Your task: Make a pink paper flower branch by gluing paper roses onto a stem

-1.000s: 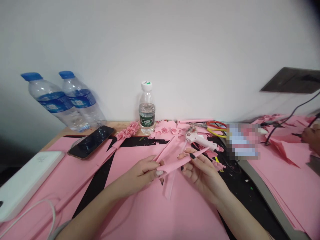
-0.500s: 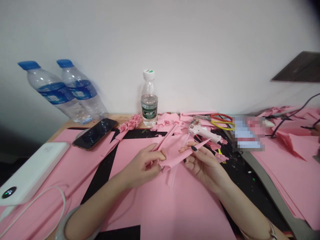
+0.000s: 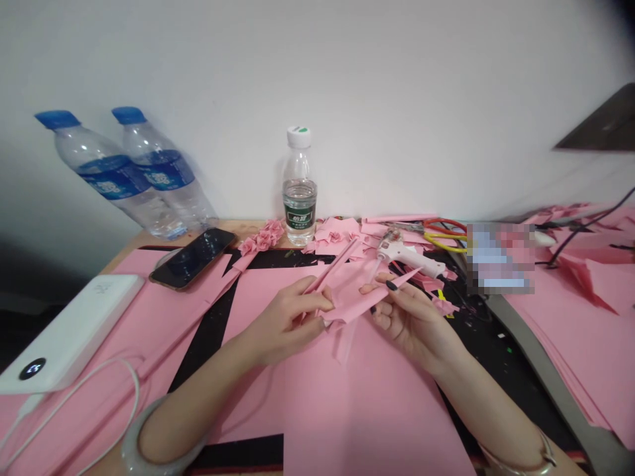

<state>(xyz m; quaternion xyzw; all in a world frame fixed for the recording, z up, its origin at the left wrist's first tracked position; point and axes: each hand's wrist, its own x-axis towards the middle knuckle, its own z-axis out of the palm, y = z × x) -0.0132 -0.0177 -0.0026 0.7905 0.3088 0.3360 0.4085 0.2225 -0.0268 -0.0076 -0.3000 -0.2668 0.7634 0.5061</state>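
Note:
Both my hands pinch a folded strip of pink paper (image 3: 347, 296) above the table. My left hand (image 3: 288, 320) grips its near end between thumb and fingers, and a thin rolled pink stick (image 3: 332, 264) rises past those fingertips. My right hand (image 3: 409, 317), with dark painted nails, holds the strip's far side, whose pointed end sticks out beyond the fingers. A loose pink flap (image 3: 346, 342) hangs below the strip. A white hot glue gun (image 3: 409, 260) lies just beyond my right hand, not touching it.
Pink sheets lie on a black cutting mat (image 3: 208, 324). Behind them are paper roses (image 3: 262, 237), pink scraps, red-and-yellow-handled scissors (image 3: 444, 236) and a water bottle (image 3: 299, 188). Left stand a phone (image 3: 192, 258), power bank (image 3: 69, 334) and two tilted bottles (image 3: 124, 172). A blurred patch (image 3: 500, 258) hides something.
The whole scene has shifted up and right in view. My hands stay on the strip and have drawn slightly closer. The other person's hand at the right edge has gone from view.

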